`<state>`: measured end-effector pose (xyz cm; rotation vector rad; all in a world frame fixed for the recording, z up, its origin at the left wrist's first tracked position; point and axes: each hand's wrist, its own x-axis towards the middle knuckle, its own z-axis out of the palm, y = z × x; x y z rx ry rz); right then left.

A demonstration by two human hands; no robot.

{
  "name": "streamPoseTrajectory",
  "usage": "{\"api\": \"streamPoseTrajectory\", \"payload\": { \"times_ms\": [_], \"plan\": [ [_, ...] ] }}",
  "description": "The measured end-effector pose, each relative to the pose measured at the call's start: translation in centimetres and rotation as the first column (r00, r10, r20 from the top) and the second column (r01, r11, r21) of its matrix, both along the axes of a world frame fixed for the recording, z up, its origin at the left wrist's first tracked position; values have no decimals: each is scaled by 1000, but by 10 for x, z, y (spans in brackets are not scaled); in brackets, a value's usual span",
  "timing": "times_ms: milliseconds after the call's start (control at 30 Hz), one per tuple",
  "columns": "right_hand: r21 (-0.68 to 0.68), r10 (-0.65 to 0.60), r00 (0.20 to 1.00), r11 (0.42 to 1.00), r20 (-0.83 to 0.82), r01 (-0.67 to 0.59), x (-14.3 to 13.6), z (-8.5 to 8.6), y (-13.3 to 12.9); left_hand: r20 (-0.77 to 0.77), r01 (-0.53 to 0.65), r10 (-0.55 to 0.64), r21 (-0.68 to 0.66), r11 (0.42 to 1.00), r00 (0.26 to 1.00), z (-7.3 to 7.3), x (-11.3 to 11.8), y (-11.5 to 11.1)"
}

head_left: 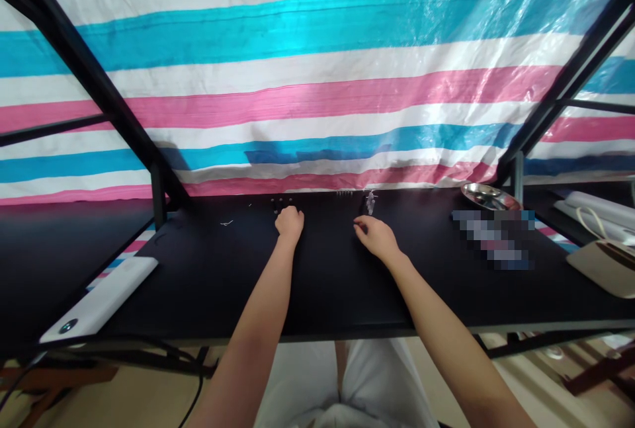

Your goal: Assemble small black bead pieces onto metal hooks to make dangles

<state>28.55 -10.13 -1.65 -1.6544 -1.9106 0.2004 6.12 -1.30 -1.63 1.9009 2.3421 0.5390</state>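
Observation:
My left hand (290, 221) rests on the black table (327, 282), its fingers curled in beside a few small dark pieces with light tips (281, 203); what it holds, if anything, is hidden. My right hand (376, 235) is to the right with fingers bent and thumb and fingertips near each other, at the lower end of a small dark and whitish item (370, 203). Between the hands, at the table's back edge, lies a row of tiny metallic pieces (344, 193). Thin white scraps (227, 223) lie left of my left hand.
A shiny metal dish (491, 197) stands at the back right, behind a pixelated patch. A white device (102, 299) lies at the left edge, a beige object (606, 266) at the far right. Black frame bars (99, 90) rise before a striped sheet (307, 24).

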Motion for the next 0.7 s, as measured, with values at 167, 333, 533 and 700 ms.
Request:
{"api": "streamPoseTrajectory", "payload": {
  "times_ms": [167,333,533,700],
  "plan": [
    [-106,-315,945,940,89,324,13,0,5,-71,76,-75,8,997,995,-3,8,-2],
    [-155,-383,909,900,166,407,21,-9,12,-119,109,-106,20,994,987,-7,11,-1],
    [-88,-383,907,912,174,402,23,-18,17,-134,125,-124,-1,992,983,-5,14,-3],
    [-54,-402,904,909,144,412,24,-23,23,-142,126,-125,0,992,982,-4,15,-5]
  ]
}}
